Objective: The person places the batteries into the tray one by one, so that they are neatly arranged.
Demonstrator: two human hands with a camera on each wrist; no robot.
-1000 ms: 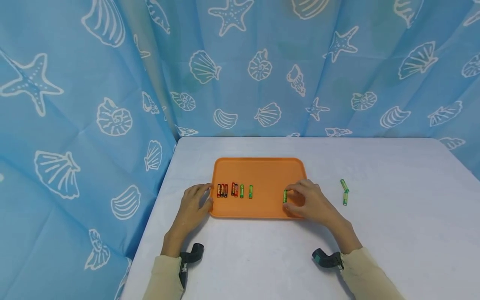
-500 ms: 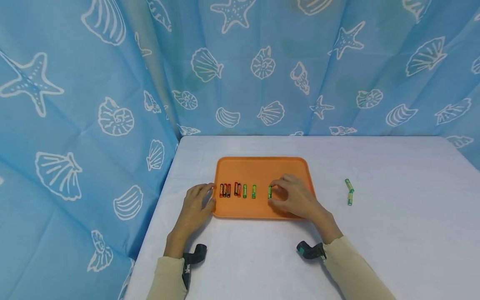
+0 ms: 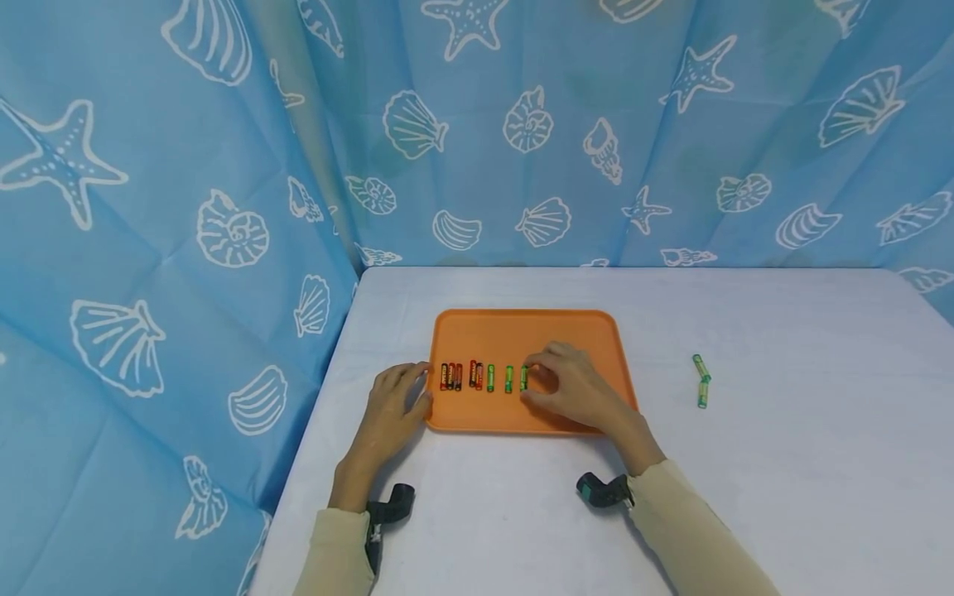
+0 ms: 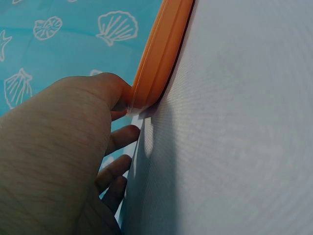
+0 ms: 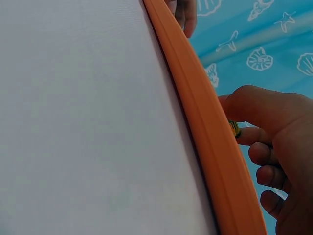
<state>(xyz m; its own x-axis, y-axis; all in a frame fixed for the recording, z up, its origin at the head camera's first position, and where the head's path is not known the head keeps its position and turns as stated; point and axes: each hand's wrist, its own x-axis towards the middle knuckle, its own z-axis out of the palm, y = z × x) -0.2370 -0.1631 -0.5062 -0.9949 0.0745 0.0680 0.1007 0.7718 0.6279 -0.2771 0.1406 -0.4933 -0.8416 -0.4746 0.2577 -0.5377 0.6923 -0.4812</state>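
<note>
Between thumb and forefinger, my right hand (image 3: 570, 385) pinches a green battery (image 3: 524, 378) low over the orange tray (image 3: 537, 327). In the right wrist view, the end of this battery (image 5: 234, 129) shows past the tray rim, and the rest is hidden. Just left of it stand two more green batteries, one near (image 3: 509, 379) and one farther off (image 3: 490, 378). Several red-and-black batteries (image 3: 450, 377) line up at the tray's left part. My left hand (image 3: 389, 407) touches the tray's left edge with relaxed fingers; in the left wrist view its thumb (image 4: 115, 90) meets the corner.
Two loose green batteries, one upper (image 3: 701, 367) and one lower (image 3: 703, 394), lie end to end on the white tablecloth (image 3: 805, 430) right of the tray. A blue shell-print curtain (image 3: 477, 190) hangs behind and to the left.
My right hand has carried the green battery leftward across the tray, close to the other green ones. My left hand stays at the tray's edge. The view has shifted slightly.
</note>
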